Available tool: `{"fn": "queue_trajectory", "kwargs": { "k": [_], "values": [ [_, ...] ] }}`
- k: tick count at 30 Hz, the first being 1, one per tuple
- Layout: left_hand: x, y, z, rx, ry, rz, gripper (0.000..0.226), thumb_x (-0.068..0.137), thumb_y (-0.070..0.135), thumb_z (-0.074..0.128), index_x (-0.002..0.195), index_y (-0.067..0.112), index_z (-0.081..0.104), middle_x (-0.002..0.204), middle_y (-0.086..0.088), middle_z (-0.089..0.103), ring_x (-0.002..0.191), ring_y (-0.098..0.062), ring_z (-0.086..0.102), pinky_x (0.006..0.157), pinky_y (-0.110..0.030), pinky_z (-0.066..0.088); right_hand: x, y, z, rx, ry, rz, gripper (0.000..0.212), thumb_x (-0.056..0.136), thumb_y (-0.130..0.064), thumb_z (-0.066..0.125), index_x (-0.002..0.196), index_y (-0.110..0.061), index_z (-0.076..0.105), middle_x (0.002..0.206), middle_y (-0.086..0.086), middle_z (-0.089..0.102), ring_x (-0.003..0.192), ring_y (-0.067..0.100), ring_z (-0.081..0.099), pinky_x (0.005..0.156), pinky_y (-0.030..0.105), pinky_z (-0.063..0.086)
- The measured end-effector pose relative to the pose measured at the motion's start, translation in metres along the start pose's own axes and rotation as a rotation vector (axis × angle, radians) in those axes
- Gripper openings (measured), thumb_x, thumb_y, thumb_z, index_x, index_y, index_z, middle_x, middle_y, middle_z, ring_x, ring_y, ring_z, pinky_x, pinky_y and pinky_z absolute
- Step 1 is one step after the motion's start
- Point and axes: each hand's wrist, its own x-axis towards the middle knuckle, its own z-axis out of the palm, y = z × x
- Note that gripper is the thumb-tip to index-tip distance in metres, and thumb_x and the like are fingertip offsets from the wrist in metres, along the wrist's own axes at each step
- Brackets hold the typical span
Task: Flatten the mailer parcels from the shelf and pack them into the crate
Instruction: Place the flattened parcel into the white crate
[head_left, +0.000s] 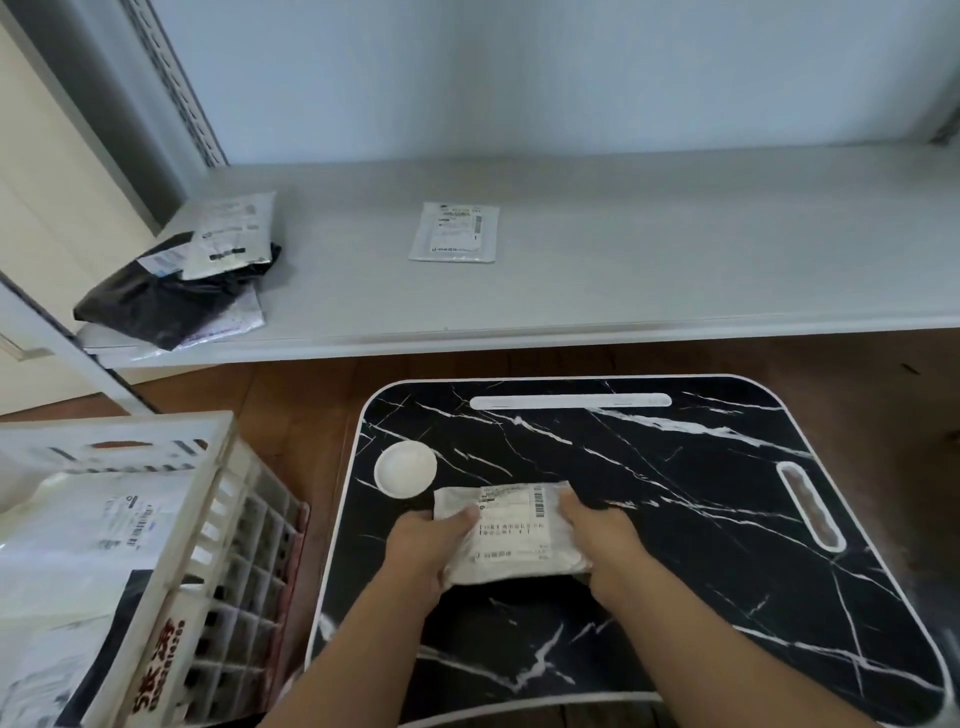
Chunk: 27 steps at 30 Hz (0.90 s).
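A small white mailer parcel (511, 530) with a printed label lies on the black marble-pattern lap table (675, 519). My left hand (426, 545) grips its left edge, thumb on top. My right hand (597, 530) holds its right edge, fingers curled around it. On the white shelf (623, 270) lies a flat white mailer (454, 232), and at the shelf's left end sits a pile of a black mailer (166, 296) with white mailers (231, 234) on it. The white plastic crate (208, 545) at lower left holds several flat mailers (88, 530).
A round white recess (405, 467) sits in the table's left side, close to the parcel. A slot (571, 401) runs along the table's far edge and another slot (810, 506) on the right. Brown wooden floor (291, 410) lies between shelf, crate and table.
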Motion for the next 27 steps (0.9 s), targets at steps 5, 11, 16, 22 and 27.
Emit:
{"fn": "queue_trajectory", "kwargs": {
  "k": [5, 11, 16, 22, 27],
  "values": [
    [-0.015, 0.005, -0.012, -0.173, -0.279, -0.009, 0.03, 0.084, -0.001, 0.066, 0.113, -0.003, 0.06, 0.1, -0.02, 0.072, 0.092, -0.036, 0.07, 0.083, -0.052, 0.055, -0.007, -0.004, -0.01, -0.071, -0.04, -0.091, 0.045, 0.096, -0.048, 0.048, 0.092, -0.006, 0.063, 0.092, 0.013, 0.07, 0.084, 0.03, 0.068, 0.079, 0.043, 0.057],
    [-0.024, 0.0, -0.02, -0.214, -0.338, 0.026, 0.033, 0.081, -0.004, 0.067, 0.114, -0.004, 0.06, 0.103, -0.021, 0.071, 0.096, -0.037, 0.069, 0.087, -0.052, 0.053, -0.019, -0.001, -0.022, -0.356, 0.118, -0.563, 0.034, 0.098, -0.03, 0.049, 0.073, -0.007, 0.049, 0.067, 0.002, 0.05, 0.063, 0.015, 0.043, 0.059, 0.03, 0.036],
    [-0.028, -0.001, -0.024, -0.211, -0.393, 0.021, 0.032, 0.084, -0.001, 0.065, 0.115, -0.001, 0.062, 0.106, -0.019, 0.071, 0.1, -0.035, 0.068, 0.089, -0.051, 0.052, -0.025, 0.002, -0.023, -0.289, 0.08, -0.493, 0.039, 0.1, -0.036, 0.044, 0.073, -0.008, 0.049, 0.071, 0.004, 0.052, 0.065, 0.015, 0.046, 0.058, 0.028, 0.038],
    [-0.034, -0.001, -0.017, -0.046, -0.393, 0.124, 0.027, 0.085, 0.006, 0.067, 0.112, 0.006, 0.065, 0.101, -0.01, 0.074, 0.091, -0.024, 0.072, 0.068, -0.032, 0.056, -0.025, 0.002, -0.032, -0.877, 0.291, -0.717, 0.031, 0.104, -0.036, 0.026, 0.086, -0.015, 0.039, 0.071, -0.003, 0.052, 0.068, 0.018, 0.052, 0.059, 0.032, 0.037],
    [-0.031, -0.01, 0.0, 0.097, -0.286, 0.194, 0.026, 0.083, 0.006, 0.071, 0.108, 0.009, 0.066, 0.094, -0.004, 0.075, 0.086, -0.018, 0.072, 0.068, -0.028, 0.057, -0.017, 0.001, -0.04, -1.292, 0.349, -0.767, 0.024, 0.105, -0.035, 0.02, 0.098, -0.018, 0.036, 0.089, -0.004, 0.059, 0.071, 0.013, 0.05, 0.06, 0.025, 0.035]
  ]
}}
